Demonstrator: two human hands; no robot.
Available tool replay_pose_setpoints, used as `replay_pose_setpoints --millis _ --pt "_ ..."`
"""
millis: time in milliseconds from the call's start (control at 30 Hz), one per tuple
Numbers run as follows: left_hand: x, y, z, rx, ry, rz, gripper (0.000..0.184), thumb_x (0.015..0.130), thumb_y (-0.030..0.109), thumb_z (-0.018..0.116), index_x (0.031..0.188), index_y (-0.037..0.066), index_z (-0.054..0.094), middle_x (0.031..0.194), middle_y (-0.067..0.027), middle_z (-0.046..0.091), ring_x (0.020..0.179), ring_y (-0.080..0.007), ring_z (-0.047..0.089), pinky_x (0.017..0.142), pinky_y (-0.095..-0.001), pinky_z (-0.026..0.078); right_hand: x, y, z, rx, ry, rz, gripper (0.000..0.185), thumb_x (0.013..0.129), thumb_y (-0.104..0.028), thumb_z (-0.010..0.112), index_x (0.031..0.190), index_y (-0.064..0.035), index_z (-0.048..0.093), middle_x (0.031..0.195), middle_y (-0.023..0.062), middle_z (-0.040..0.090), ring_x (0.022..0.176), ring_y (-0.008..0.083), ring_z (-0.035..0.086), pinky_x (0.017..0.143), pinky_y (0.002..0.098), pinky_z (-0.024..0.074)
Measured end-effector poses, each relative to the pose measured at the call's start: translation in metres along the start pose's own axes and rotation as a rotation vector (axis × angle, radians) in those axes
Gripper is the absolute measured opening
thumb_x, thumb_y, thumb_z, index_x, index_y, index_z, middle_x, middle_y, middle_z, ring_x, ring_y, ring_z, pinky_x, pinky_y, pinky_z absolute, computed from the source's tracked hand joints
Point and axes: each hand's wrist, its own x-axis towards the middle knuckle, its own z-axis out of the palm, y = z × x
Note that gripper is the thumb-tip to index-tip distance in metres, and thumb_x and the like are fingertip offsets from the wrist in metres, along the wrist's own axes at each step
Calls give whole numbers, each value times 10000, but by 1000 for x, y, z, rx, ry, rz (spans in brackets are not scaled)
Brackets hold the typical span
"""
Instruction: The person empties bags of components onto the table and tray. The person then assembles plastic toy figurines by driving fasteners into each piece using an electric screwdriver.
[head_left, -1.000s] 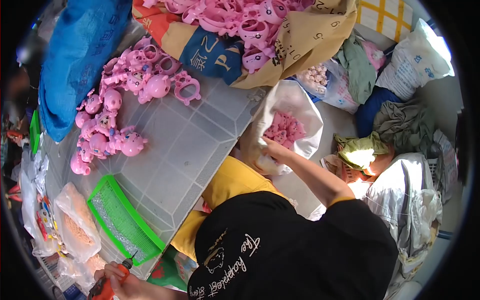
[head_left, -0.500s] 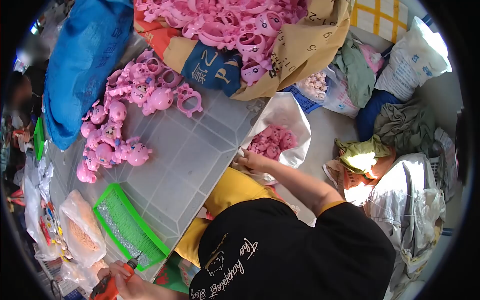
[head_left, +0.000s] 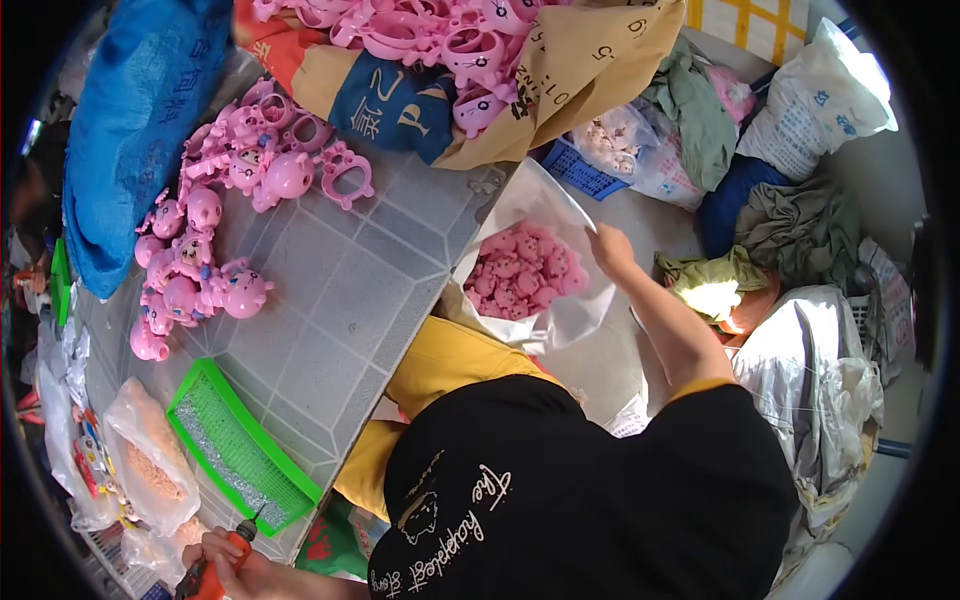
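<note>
My left hand (head_left: pixel 228 566), at the bottom left, is wrapped round an orange and black power screwdriver (head_left: pixel 212 580). The tool's thin tip is over the near end of a green basket (head_left: pixel 240 445) with small silvery pieces in it. My right hand (head_left: pixel 612 250) pinches the right rim of a white sack (head_left: pixel 590 315). Inside the open sack lie several small pink figure parts (head_left: pixel 525 270). On the grey table (head_left: pixel 330 290), pink animal-shaped parts (head_left: pixel 190 260) lie in a loose cluster, beyond the green basket.
A brown sack (head_left: pixel 590 70) of pink frames lies at the table's far edge, beside a blue sack (head_left: pixel 140 140). Bags of pale pieces (head_left: pixel 155 465) are at left. A blue basket (head_left: pixel 583 170), cloths (head_left: pixel 800 230) and a silvery sack (head_left: pixel 800 370) stand at right.
My right hand has moved from the white sack's near side to its right rim. The sack's mouth faces up more, showing more pink parts. My left hand still holds the screwdriver.
</note>
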Motion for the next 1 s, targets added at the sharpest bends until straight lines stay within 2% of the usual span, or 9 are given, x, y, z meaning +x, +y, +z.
replay_pose_setpoints --millis 167,400,500,567,700,800,833,900,1000 --pt "3 -9 2 -67 102 -15 406 738 73 602 1114 28 454 603 -16 396 584 -109 394 667 -302 318 -81 41 -18 232 168 18 236 901 -227 502 931 -29 626 867 254 621 851 460 574 720 497 449" --pt "5 3 13 -29 123 60 382 742 85 612 1083 -11 470 643 -48 486 584 -156 476 670 -318 407 -41 29 -12 -120 64 4 380 932 -355 514 861 -5 646 863 265 644 867 445 608 760 517 479" --pt "4 9 16 -65 28 136 431 759 163 641 1107 -17 461 646 -49 494 597 -173 497 725 -344 440 -32 -10 -41 -439 -184 -252 349 904 -348 547 911 -23 674 890 218 665 893 402 626 772 467 502" --pt "3 16 32 -118 59 106 475 750 180 657 1137 -12 459 647 -44 484 617 -168 484 756 -357 430 -61 -102 -108 -588 -368 -399 361 883 -363 571 945 -25 682 904 195 672 896 374 636 777 440 504" --pt "1 12 34 -100 108 86 538 735 199 675 1177 -15 453 704 -60 524 688 -183 530 794 -369 456 -106 -256 -174 284 -957 -1016 305 784 -278 721 913 -6 667 840 143 652 781 288 622 759 391 486" --pt "1 18 61 30 485 -16 535 704 92 680 1182 -14 465 780 -87 572 801 -209 580 892 -431 450 -140 -349 -155 426 -430 -1292 438 720 -158 778 1071 -12 561 962 164 575 881 316 581 784 398 470" --pt "2 24 60 23 406 -88 516 696 50 672 1168 -17 474 792 -86 581 821 -216 585 928 -444 436 -149 -377 -136 521 -131 -1432 537 698 -135 793 1136 -14 507 1031 177 543 926 340 567 792 412 467" --pt "5 26 48 -6 217 -117 478 697 -1 656 1144 -24 486 793 -81 589 825 -209 589 938 -439 441 -164 -425 -109 525 90 -1431 662 671 -121 808 1199 -21 420 1149 188 471 973 391 540 807 437 463" --pt "2 17 37 -66 96 -48 368 727 -19 615 1073 -27 489 721 -67 566 702 -175 571 824 -392 495 -158 -461 -67 509 107 -1300 667 645 -103 822 1174 -23 424 1164 195 459 968 424 539 805 461 463"
